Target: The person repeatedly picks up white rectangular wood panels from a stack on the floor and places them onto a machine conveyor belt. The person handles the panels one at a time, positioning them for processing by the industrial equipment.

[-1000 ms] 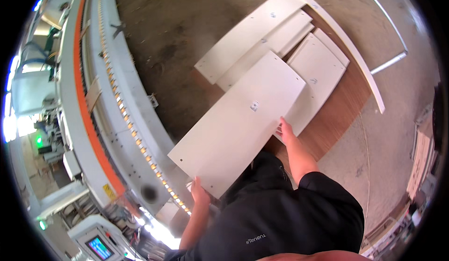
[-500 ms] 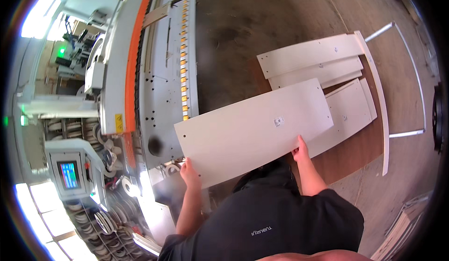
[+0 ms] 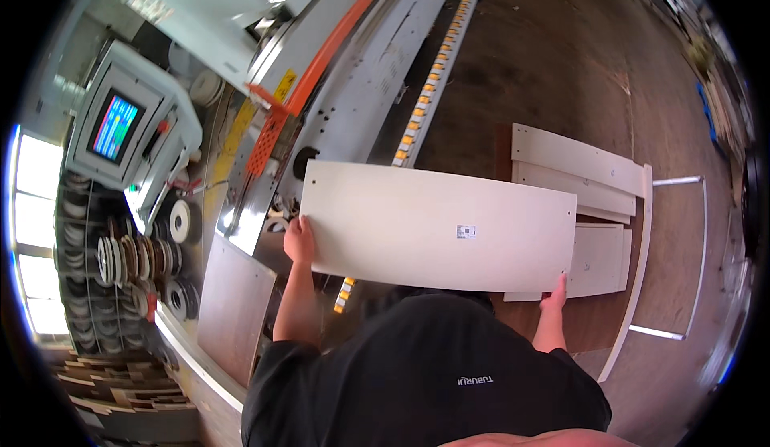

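Observation:
A long white panel (image 3: 393,222) with a small printed label and drilled holes near its corners is held up flat in front of me. My left hand (image 3: 300,240) is closed on its left end, fingers mostly out of sight beneath it. At the near right corner, my right hand (image 3: 553,294) grips the edge with the thumb showing. Beyond the panel's right end lie more white panels (image 3: 577,158) in stacks on a brown board (image 3: 525,311). A narrow white strip (image 3: 639,262) runs along the right side of those stacks.
A long machine with an orange rail (image 3: 341,30) and a track of yellow rollers (image 3: 433,78) stretches away ahead. To the left are a control panel with a screen (image 3: 116,126), edging rolls (image 3: 132,258) on a rack, and a brown board (image 3: 233,311). A metal frame (image 3: 704,254) stands at right.
My view and body have turned left, bringing the control panel and rolls further into sight. The white panel, still in both hands, has swung from a slant to nearly level across the picture.

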A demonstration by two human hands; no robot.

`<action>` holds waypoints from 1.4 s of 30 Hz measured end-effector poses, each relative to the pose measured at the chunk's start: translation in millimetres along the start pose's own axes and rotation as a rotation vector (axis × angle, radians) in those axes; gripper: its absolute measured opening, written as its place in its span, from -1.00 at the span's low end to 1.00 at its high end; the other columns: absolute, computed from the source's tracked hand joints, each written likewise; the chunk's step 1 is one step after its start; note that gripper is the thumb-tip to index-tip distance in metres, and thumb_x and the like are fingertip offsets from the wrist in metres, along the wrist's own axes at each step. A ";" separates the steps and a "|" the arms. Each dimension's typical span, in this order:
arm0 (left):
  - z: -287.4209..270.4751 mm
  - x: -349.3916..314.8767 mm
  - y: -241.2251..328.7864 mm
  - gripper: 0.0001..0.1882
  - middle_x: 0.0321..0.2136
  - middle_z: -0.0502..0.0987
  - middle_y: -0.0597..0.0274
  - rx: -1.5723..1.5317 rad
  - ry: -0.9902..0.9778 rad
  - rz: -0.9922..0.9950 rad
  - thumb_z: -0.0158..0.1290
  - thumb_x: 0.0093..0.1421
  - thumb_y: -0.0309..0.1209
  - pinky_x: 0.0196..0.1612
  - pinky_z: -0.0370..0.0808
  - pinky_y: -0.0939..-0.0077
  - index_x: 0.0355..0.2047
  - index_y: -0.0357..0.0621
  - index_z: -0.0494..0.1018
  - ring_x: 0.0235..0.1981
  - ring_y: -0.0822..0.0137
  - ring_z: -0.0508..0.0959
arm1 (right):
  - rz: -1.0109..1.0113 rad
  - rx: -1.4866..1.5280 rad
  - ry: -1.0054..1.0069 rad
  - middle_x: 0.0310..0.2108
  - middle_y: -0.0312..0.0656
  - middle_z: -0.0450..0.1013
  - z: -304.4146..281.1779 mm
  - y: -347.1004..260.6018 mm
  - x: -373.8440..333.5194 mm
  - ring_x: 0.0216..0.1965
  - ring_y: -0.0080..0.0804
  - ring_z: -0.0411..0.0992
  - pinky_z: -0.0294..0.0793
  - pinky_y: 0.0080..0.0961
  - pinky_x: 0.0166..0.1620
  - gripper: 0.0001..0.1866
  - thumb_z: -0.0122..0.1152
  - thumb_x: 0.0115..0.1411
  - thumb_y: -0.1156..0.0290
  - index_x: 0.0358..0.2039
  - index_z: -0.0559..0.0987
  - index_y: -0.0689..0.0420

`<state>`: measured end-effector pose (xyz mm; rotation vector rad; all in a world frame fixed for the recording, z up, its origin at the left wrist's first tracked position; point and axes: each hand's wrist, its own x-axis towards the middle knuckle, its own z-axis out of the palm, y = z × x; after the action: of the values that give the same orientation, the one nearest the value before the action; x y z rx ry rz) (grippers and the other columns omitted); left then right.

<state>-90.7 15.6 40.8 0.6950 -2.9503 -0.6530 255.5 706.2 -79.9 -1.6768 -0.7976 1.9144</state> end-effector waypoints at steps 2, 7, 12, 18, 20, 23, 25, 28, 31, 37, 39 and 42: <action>-12.5 6.3 -18.7 -0.52 0.04 0.56 0.04 0.115 0.089 0.084 0.04 0.32 -0.03 0.09 0.41 0.09 0.10 -0.05 0.49 0.07 0.03 0.51 | 0.026 -0.043 -0.024 -0.09 -0.30 0.56 9.2 20.1 -28.9 -0.15 -0.36 0.57 0.62 -0.42 -0.26 -0.46 0.36 0.23 -0.08 0.06 0.52 -0.01; -19.2 -2.7 -49.2 -0.28 0.35 0.28 0.13 0.194 0.418 0.189 0.16 0.23 -0.10 0.37 0.11 0.04 0.33 -0.06 0.25 0.36 0.04 0.24 | 0.187 -0.123 -0.135 -0.14 -0.33 0.55 12.2 50.1 -101.5 -0.26 -0.39 0.54 0.56 -0.42 -0.32 -0.49 0.36 0.23 -0.09 0.04 0.50 -0.07; 4.5 -46.5 -58.3 -0.04 0.30 0.21 -0.30 -0.088 0.507 0.080 0.32 0.14 -0.28 0.35 0.20 0.01 0.39 -0.36 0.02 0.34 -0.14 0.24 | 0.196 -0.528 -0.390 -0.20 -0.30 0.55 19.0 60.6 -172.9 -0.32 -0.38 0.52 0.48 -0.41 -0.37 -0.47 0.33 0.26 -0.04 0.10 0.51 0.03; 18.5 -100.7 -29.9 -0.07 -0.09 0.55 -0.04 -1.036 -0.041 -0.224 0.16 0.32 -0.43 -0.07 0.50 0.41 0.48 -0.19 -0.23 -0.11 0.27 0.55 | -0.195 -1.310 -0.675 -0.39 -0.27 0.57 46.2 65.5 -224.0 -0.37 -0.49 0.44 0.43 -0.47 -0.25 -0.43 0.28 0.27 -0.10 -0.39 0.66 0.29; 18.1 -106.8 -25.1 -0.12 -0.21 0.56 0.06 -1.095 -0.052 -0.256 0.08 0.37 -0.46 -0.25 0.49 0.47 0.51 -0.08 -0.24 -0.28 0.41 0.51 | -0.183 -1.429 -0.678 -0.46 -0.22 0.55 51.6 71.3 -235.0 -0.40 -0.44 0.42 0.41 -0.43 -0.24 -0.39 0.22 0.28 -0.15 -0.39 0.64 0.28; 13.9 -108.3 -24.5 -0.13 -0.24 0.56 0.12 -1.216 -0.073 -0.327 0.04 0.39 -0.47 -0.35 0.46 0.52 0.52 -0.04 -0.25 -0.36 0.44 0.49 | -0.236 -1.499 -0.684 -0.49 -0.15 0.53 47.6 77.7 -238.9 -0.41 -0.35 0.46 0.43 -0.34 -0.21 -0.35 0.14 0.31 -0.20 -0.35 0.63 0.28; 17.4 -105.1 -22.4 -0.13 -0.26 0.56 0.16 -1.291 -0.059 -0.317 0.04 0.39 -0.48 -0.40 0.44 0.56 0.53 -0.02 -0.24 -0.39 0.48 0.47 | -0.329 -1.511 -0.688 -0.49 -0.11 0.53 46.6 82.1 -234.3 -0.37 -0.28 0.51 0.44 -0.27 -0.18 -0.34 0.11 0.31 -0.21 -0.33 0.63 0.28; 22.2 -100.5 -22.5 -0.13 -0.31 0.56 0.22 -1.313 -0.076 -0.316 0.04 0.38 -0.49 -0.45 0.41 0.60 0.53 0.00 -0.23 -0.44 0.54 0.44 | -0.437 -1.506 -0.672 -0.47 -0.07 0.56 46.8 88.8 -221.9 -0.32 -0.20 0.58 0.47 -0.20 -0.16 -0.33 0.09 0.32 -0.20 -0.30 0.64 0.30; 29.1 -92.9 -15.9 -0.13 -0.34 0.56 0.26 -1.323 -0.095 -0.294 0.05 0.38 -0.49 -0.48 0.40 0.61 0.53 0.01 -0.22 -0.47 0.57 0.43 | -0.329 -1.357 -0.626 -0.45 -0.04 0.59 54.0 90.6 -211.0 -0.36 -0.20 0.61 0.51 -0.25 -0.30 -0.35 0.11 0.33 -0.16 -0.26 0.65 0.32; 54.8 -66.8 18.3 -0.11 -0.37 0.53 0.28 -1.381 -0.099 -0.311 0.06 0.37 -0.50 -0.48 0.45 0.52 0.54 0.05 -0.23 -0.53 0.54 0.39 | -0.033 -1.111 -0.563 -0.51 -0.16 0.57 106.5 68.6 -219.0 -0.54 -0.39 0.55 0.51 -0.48 -0.45 -0.37 0.03 0.37 -0.21 -0.25 0.61 0.21; 63.9 -58.0 27.8 -0.11 -0.40 0.50 0.31 -1.407 -0.112 -0.314 0.06 0.37 -0.49 -0.43 0.53 0.44 0.54 0.13 -0.22 -0.52 0.52 0.38 | -0.047 -1.055 -0.537 -0.53 -0.19 0.56 119.8 64.2 -216.3 -0.59 -0.47 0.51 0.48 -0.51 -0.49 -0.40 0.05 0.37 -0.20 -0.26 0.61 0.18; 59.2 -42.5 47.8 -0.15 -0.33 0.54 0.24 -1.351 -0.204 -0.319 0.01 0.40 -0.47 -0.38 0.55 0.41 0.54 0.20 -0.21 -0.48 0.45 0.48 | -0.095 -1.060 -0.529 -0.55 -0.27 0.53 136.4 55.5 -202.3 -0.60 -0.54 0.49 0.44 -0.55 -0.50 -0.41 0.06 0.36 -0.21 -0.27 0.61 0.14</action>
<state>-80.4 96.0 8.9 0.8553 -1.7359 -2.3859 150.9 511.9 37.9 -1.5228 -2.3535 2.0046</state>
